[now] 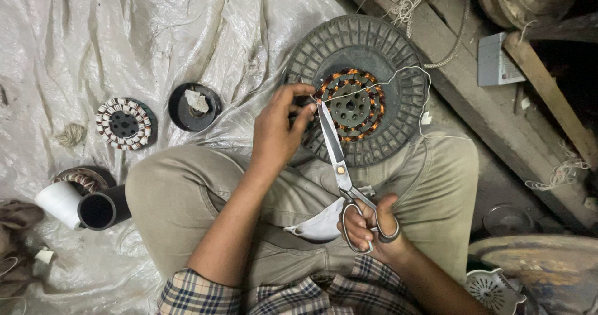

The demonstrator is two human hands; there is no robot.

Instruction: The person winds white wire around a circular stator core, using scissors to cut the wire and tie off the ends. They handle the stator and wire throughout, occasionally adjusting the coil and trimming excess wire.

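Both hands are working mid-frame: left hand [277, 128] pinching white string [398, 73] at the motor winding [349, 105], right hand [367, 224] gripping scissors [339, 162], cutting underway.

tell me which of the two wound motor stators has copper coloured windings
The stator inside the grey ribbed disc, at the scissors tip by the left hand. The other stator, on the plastic sheet, is wrapped white.

Left hand [277, 128] reaches far, fingers [299, 90] pinched together; right hand [367, 224] sits nearer, fingers curled closed, forearms angled inward.
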